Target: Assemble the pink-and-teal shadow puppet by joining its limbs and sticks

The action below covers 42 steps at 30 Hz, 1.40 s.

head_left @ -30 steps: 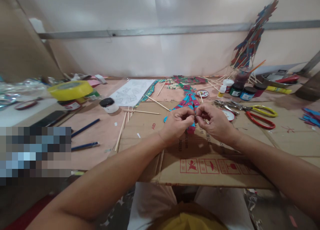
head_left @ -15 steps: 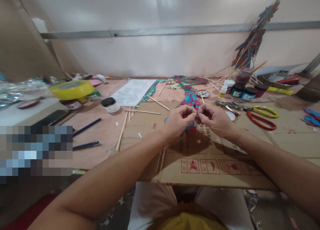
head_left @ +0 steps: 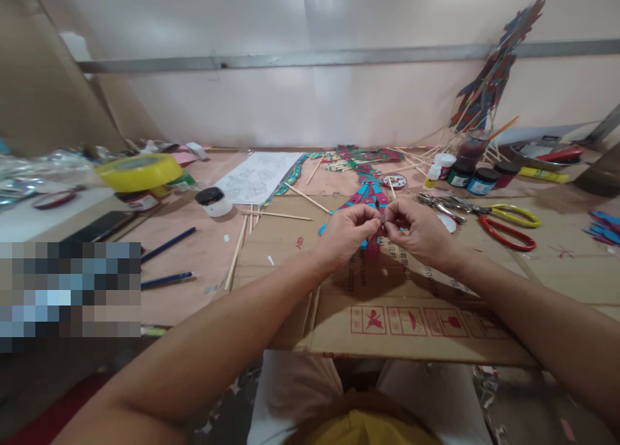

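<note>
My left hand (head_left: 346, 235) and my right hand (head_left: 419, 232) meet fingertip to fingertip above the cardboard sheet (head_left: 387, 293). Both are closed in a pinch around something very small between them, too tiny to make out. Just behind and below the fingers lies a blue and magenta cut-out figure (head_left: 371, 192), its lower part partly hidden by my hands. A thin stick (head_left: 392, 188) shows right above my right hand, near a small round decorated lid (head_left: 398, 181).
Pliers (head_left: 443, 206) and red-handled scissors (head_left: 506, 233) lie to the right, with paint jars (head_left: 482, 181) behind. At left are a black-lidded jar (head_left: 214, 203), yellow tape (head_left: 138, 172), a drawing sheet (head_left: 259, 177) and loose sticks (head_left: 236, 254). Painted pieces on sticks (head_left: 489, 83) stand at back right.
Both hands stay in nearly the same place, with the right fingers slightly shifted at the pinch. A bit more of the blue and magenta figure shows beside my left hand.
</note>
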{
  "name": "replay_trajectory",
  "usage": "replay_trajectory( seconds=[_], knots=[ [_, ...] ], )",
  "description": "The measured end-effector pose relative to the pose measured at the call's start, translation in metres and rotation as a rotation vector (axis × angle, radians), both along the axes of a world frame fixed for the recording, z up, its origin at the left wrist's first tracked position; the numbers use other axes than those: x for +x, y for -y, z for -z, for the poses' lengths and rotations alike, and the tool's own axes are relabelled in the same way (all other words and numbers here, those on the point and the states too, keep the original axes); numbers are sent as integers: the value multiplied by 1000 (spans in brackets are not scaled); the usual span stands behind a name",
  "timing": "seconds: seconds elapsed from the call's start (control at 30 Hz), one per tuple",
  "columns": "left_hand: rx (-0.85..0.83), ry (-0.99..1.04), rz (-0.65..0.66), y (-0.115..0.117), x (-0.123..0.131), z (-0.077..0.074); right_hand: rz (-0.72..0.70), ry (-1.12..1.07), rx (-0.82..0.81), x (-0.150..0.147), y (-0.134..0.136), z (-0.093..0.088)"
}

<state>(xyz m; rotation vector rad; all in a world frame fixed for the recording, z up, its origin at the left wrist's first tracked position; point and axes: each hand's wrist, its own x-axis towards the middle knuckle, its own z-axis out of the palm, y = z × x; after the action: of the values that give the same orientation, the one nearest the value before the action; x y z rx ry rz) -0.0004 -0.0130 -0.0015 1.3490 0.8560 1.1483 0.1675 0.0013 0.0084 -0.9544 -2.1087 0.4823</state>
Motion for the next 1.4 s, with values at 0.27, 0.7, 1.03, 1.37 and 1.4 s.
replay_trajectory(
  seconds=[0.27, 0.7, 1.03, 1.37, 1.4],
  knots=[
    [-66, 84, 77, -2, 0, 2, -23, -65, -125, 1, -3, 4],
    [201, -1111, -357, -43, -66, -23, -69, 223, -344, 4, -6, 7],
    [98, -898, -54, -46, -72, -9, -120, 346, -300, 1, -4, 9],
    [-200, -579, 139, -34, -56, -18, -19, 162, -320, 4, -6, 9],
    [-223, -524, 125, -32, -52, -15, -12, 133, -316, 3, -6, 8]
  ],
)
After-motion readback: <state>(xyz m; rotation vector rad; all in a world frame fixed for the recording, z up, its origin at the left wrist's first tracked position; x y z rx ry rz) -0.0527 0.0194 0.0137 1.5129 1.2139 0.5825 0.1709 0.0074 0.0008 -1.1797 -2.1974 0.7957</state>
